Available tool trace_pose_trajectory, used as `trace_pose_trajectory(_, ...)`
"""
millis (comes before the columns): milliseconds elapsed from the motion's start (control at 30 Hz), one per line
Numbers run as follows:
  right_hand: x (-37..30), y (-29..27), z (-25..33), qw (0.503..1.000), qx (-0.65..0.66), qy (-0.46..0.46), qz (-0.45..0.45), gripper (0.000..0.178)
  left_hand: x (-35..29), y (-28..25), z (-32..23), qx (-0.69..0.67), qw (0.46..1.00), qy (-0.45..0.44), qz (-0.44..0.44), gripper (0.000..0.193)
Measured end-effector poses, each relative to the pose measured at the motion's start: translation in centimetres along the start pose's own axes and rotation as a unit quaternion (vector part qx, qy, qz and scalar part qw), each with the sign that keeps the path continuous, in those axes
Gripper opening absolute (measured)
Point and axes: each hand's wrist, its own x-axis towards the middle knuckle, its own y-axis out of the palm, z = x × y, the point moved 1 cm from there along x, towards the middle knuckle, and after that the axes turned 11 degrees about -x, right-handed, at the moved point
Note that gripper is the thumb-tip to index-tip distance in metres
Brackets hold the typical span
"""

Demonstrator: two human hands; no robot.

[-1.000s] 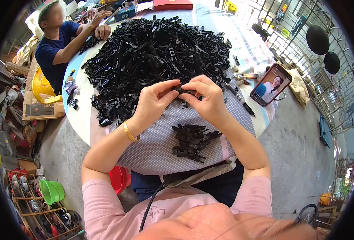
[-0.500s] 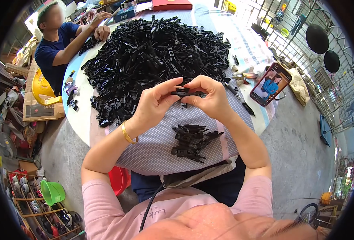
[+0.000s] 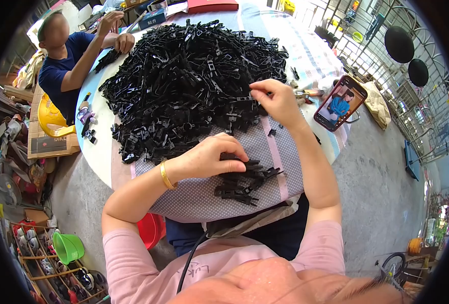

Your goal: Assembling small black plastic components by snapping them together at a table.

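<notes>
A large heap of black plastic clips (image 3: 184, 86) covers much of the round table. At its near right edge my right hand (image 3: 277, 103) has thumb and forefinger pinched on a black clip (image 3: 244, 99). Closer to me lies a small pile of similar clips (image 3: 239, 191). Over that pile's far left side is my left hand (image 3: 209, 158), its fingers curled and thumb opposed around a dark clip, partly hidden by the hand. A gold bangle (image 3: 167, 176) circles my left wrist.
A phone (image 3: 341, 104) stands tilted at the right, playing a video. Across at the far left a person (image 3: 69, 55) in a dark blue shirt has hands by the heap. A red box (image 3: 211, 5) lies at the back. Below left are a green bucket (image 3: 68, 247) and a red bucket (image 3: 149, 229).
My hands, together on one clip before, have parted. The left came down toward me to the small pile; the right moved right and slightly away to the heap's edge. The other person raised one hand.
</notes>
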Motion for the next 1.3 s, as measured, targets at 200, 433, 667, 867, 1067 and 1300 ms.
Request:
trace_pose_trajectory(200,-0.6,2.4,1.2,0.972,-0.193,-0.132,0.01,0.024,0.8,-0.6,0.4,0.176,0.955,-0.074,-0.227,0.025)
trace_pose_trajectory(433,-0.6,1.4,2.3,0.999,-0.003,-0.009,-0.034,0.019,1.7,-0.2,1.6,0.321,0.923,-0.112,-0.179,0.025)
trace_pose_trajectory(667,-0.8,0.0,3.1,0.928,0.333,0.134,0.1,0.028,1.6,-1.9,0.9,-0.037,0.923,-0.223,-0.312,0.013)
trace_pose_trajectory(867,-1.3,0.4,4.3,0.879,0.433,0.106,0.17,0.019,0.1,-3.6,2.0,-0.442,0.832,-0.199,-0.271,0.021)
trace_pose_trajectory(1067,-2.1,1.0,5.4,0.901,0.397,0.063,0.166,0.018,0.2,-3.0,1.5,-0.479,0.822,-0.172,-0.256,0.02)
trace_pose_trajectory(1300,-2.4,1.6,5.7,0.93,0.341,0.063,0.119,0.018,0.3,-2.7,0.1,-0.243,0.908,-0.163,-0.299,0.017)
